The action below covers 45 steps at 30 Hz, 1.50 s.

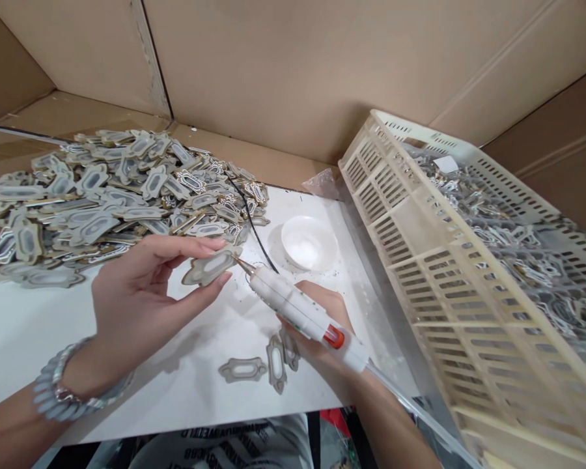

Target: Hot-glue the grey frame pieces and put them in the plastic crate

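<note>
a slotted plastic crate (410,221) holds jumbled pieces (508,234); the left hand (137,299) pinches a scalloped frame (208,267), the right hand (333,305) grips a white tubular tool (293,303).

Left hand (137,316) and right hand (328,301) ungloved, forearms uncovered. Left wrist (81,376) wears chunky grey-blue coiled band (49,384); slimmer pale beaded bracelet (57,370) beside it, shiny reddish piece (66,395) on it. Whitish garment (283,444) below, black capitals, hard to read from here.
</note>
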Each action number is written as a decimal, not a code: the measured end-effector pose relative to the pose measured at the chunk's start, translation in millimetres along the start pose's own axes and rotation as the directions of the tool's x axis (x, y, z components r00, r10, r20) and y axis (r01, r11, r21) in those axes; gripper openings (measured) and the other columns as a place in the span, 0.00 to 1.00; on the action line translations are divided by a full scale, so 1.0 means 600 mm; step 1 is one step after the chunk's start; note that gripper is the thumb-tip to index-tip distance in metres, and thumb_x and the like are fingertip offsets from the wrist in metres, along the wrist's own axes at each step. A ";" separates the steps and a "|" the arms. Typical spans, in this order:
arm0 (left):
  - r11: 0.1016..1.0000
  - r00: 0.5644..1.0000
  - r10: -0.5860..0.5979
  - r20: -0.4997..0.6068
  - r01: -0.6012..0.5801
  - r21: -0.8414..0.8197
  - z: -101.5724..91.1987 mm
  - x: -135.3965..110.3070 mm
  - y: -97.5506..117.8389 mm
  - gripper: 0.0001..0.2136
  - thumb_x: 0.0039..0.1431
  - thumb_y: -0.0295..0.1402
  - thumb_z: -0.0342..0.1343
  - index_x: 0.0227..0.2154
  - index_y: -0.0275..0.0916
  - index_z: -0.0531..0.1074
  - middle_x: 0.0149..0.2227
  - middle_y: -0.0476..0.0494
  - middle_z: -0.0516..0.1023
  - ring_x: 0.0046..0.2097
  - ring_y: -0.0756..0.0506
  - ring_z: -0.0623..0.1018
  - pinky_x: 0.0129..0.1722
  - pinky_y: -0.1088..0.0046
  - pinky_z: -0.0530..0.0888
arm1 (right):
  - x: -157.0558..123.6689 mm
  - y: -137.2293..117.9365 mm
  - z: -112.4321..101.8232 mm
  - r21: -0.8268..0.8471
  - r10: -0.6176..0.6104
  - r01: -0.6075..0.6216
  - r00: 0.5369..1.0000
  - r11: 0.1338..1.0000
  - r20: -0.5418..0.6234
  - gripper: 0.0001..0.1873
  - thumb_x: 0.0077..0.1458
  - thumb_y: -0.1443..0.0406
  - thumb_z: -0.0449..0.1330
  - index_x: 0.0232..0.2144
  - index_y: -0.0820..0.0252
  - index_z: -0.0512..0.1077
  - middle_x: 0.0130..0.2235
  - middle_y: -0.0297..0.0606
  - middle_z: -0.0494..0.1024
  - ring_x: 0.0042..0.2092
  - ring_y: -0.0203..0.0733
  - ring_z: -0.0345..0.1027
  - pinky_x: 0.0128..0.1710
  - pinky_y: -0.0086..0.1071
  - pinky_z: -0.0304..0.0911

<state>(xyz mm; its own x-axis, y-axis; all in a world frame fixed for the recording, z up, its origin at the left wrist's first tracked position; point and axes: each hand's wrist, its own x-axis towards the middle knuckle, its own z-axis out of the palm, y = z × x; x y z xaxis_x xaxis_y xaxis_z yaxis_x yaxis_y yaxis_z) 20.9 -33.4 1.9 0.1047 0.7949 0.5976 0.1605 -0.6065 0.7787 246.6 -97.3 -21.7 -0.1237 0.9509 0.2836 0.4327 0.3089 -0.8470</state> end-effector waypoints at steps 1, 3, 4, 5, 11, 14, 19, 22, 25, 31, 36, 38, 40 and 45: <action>1.000 1.000 0.004 -0.001 -0.004 0.005 0.000 0.000 0.000 0.13 0.52 0.23 0.68 0.38 0.43 0.75 0.39 0.48 0.84 0.46 0.47 0.84 0.53 0.69 0.83 | 0.000 0.000 0.000 0.000 0.006 -0.006 1.000 1.000 -0.003 0.06 0.50 0.71 0.60 0.25 0.56 0.69 0.26 0.30 0.71 0.25 0.35 0.65 0.27 0.30 0.60; 1.000 1.000 0.017 0.000 -0.017 0.012 0.000 -0.001 0.000 0.13 0.52 0.23 0.68 0.38 0.42 0.75 0.39 0.49 0.84 0.46 0.47 0.84 0.53 0.71 0.82 | -0.001 0.000 0.000 -0.005 0.013 -0.013 1.000 1.000 -0.004 0.05 0.50 0.71 0.59 0.25 0.57 0.70 0.25 0.30 0.70 0.25 0.36 0.64 0.27 0.31 0.60; 1.000 1.000 0.027 0.003 -0.027 0.012 0.000 -0.001 -0.001 0.13 0.52 0.22 0.69 0.38 0.42 0.75 0.39 0.49 0.84 0.46 0.47 0.84 0.53 0.71 0.82 | -0.001 0.000 0.000 -0.006 0.014 -0.014 1.000 1.000 -0.001 0.05 0.50 0.70 0.59 0.25 0.57 0.69 0.25 0.30 0.69 0.24 0.36 0.63 0.27 0.31 0.60; 0.999 0.999 0.037 0.008 -0.038 0.013 0.000 -0.001 -0.002 0.13 0.52 0.22 0.69 0.38 0.43 0.75 0.39 0.49 0.84 0.46 0.47 0.84 0.52 0.71 0.83 | -0.001 0.000 0.000 -0.007 0.016 -0.016 1.000 1.000 0.000 0.05 0.49 0.70 0.59 0.24 0.57 0.69 0.25 0.30 0.69 0.24 0.36 0.63 0.26 0.31 0.60; 0.996 0.997 0.079 0.002 -0.079 0.044 0.001 -0.003 -0.007 0.13 0.53 0.23 0.68 0.40 0.44 0.76 0.40 0.50 0.84 0.46 0.46 0.84 0.52 0.68 0.84 | 0.001 0.000 -0.001 -0.007 -0.006 0.006 1.000 1.000 0.006 0.06 0.47 0.72 0.58 0.24 0.56 0.67 0.25 0.30 0.68 0.25 0.35 0.63 0.27 0.30 0.58; 0.995 0.995 0.096 0.013 -0.096 0.039 0.000 -0.003 -0.009 0.14 0.53 0.23 0.68 0.40 0.44 0.75 0.40 0.51 0.84 0.46 0.49 0.84 0.53 0.73 0.83 | 0.001 0.002 -0.001 -0.011 -0.008 0.008 1.000 1.000 0.008 0.07 0.46 0.73 0.57 0.23 0.57 0.67 0.25 0.30 0.68 0.25 0.35 0.63 0.27 0.29 0.58; 0.996 0.997 0.082 0.000 -0.081 0.037 -0.001 -0.004 -0.010 0.14 0.53 0.23 0.68 0.40 0.44 0.75 0.40 0.52 0.84 0.47 0.50 0.84 0.54 0.75 0.82 | 0.000 0.006 -0.001 -0.021 -0.021 0.021 1.000 1.000 0.009 0.06 0.47 0.72 0.57 0.24 0.56 0.66 0.26 0.30 0.70 0.25 0.34 0.63 0.27 0.29 0.58; 0.997 0.998 0.070 -0.004 -0.070 0.029 -0.001 -0.004 -0.010 0.14 0.53 0.23 0.68 0.40 0.44 0.75 0.41 0.51 0.84 0.46 0.49 0.84 0.54 0.74 0.82 | 0.000 0.007 -0.001 -0.032 -0.017 0.017 1.000 0.999 0.013 0.06 0.47 0.72 0.58 0.24 0.56 0.68 0.26 0.31 0.71 0.25 0.35 0.63 0.26 0.29 0.57; 0.998 0.998 0.057 -0.008 -0.057 0.025 0.000 -0.005 -0.009 0.14 0.53 0.23 0.68 0.40 0.44 0.75 0.41 0.51 0.83 0.46 0.49 0.84 0.54 0.72 0.82 | -0.001 0.007 -0.002 -0.040 -0.005 0.006 1.000 0.999 0.017 0.05 0.48 0.71 0.58 0.25 0.56 0.69 0.26 0.32 0.71 0.25 0.35 0.64 0.26 0.30 0.57; 0.998 0.998 0.054 -0.021 -0.053 0.046 0.000 -0.003 -0.007 0.14 0.53 0.23 0.68 0.40 0.44 0.75 0.41 0.48 0.83 0.46 0.46 0.84 0.53 0.66 0.83 | 0.001 0.006 -0.002 -0.035 -0.010 0.010 1.000 0.999 0.006 0.05 0.49 0.71 0.59 0.26 0.57 0.70 0.27 0.31 0.72 0.26 0.34 0.65 0.26 0.28 0.57; 0.998 0.998 0.047 -0.029 -0.045 0.046 0.000 -0.001 -0.002 0.13 0.53 0.23 0.68 0.39 0.44 0.75 0.39 0.47 0.83 0.45 0.44 0.84 0.51 0.62 0.85 | 0.003 0.007 -0.002 -0.034 -0.034 0.034 0.999 0.999 -0.011 0.07 0.52 0.70 0.60 0.25 0.57 0.68 0.25 0.28 0.68 0.24 0.32 0.60 0.26 0.28 0.55; 0.999 0.999 0.018 -0.036 -0.016 0.049 0.000 0.000 0.002 0.13 0.53 0.23 0.68 0.38 0.44 0.74 0.39 0.47 0.82 0.45 0.44 0.84 0.51 0.61 0.85 | 0.004 0.007 -0.002 -0.042 -0.036 0.035 0.999 0.998 -0.019 0.09 0.53 0.70 0.60 0.24 0.56 0.66 0.25 0.27 0.67 0.23 0.32 0.58 0.26 0.28 0.54; 0.999 0.999 -0.015 -0.033 0.017 0.040 0.000 0.000 0.004 0.12 0.54 0.24 0.67 0.38 0.45 0.74 0.39 0.47 0.82 0.46 0.43 0.84 0.51 0.59 0.85 | 0.005 0.008 -0.003 -0.060 -0.038 0.037 0.999 0.997 -0.020 0.09 0.54 0.70 0.60 0.24 0.56 0.66 0.24 0.27 0.66 0.23 0.32 0.57 0.25 0.28 0.54; 1.000 1.000 -0.024 0.020 0.024 0.013 0.000 -0.001 0.009 0.13 0.52 0.26 0.68 0.38 0.46 0.73 0.39 0.47 0.82 0.45 0.43 0.84 0.48 0.60 0.86 | 0.005 0.009 -0.003 -0.084 -0.052 0.050 0.998 0.995 -0.026 0.10 0.53 0.71 0.60 0.24 0.56 0.64 0.24 0.27 0.64 0.23 0.32 0.54 0.24 0.28 0.53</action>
<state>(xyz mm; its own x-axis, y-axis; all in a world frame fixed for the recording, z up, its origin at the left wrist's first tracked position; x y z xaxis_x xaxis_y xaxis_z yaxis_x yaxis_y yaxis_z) 21.9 -37.0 5.7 0.1200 0.8095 0.5747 0.1752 -0.5870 0.7904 250.1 -93.0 -24.4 -0.1231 0.9328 0.3386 0.4993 0.3531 -0.7912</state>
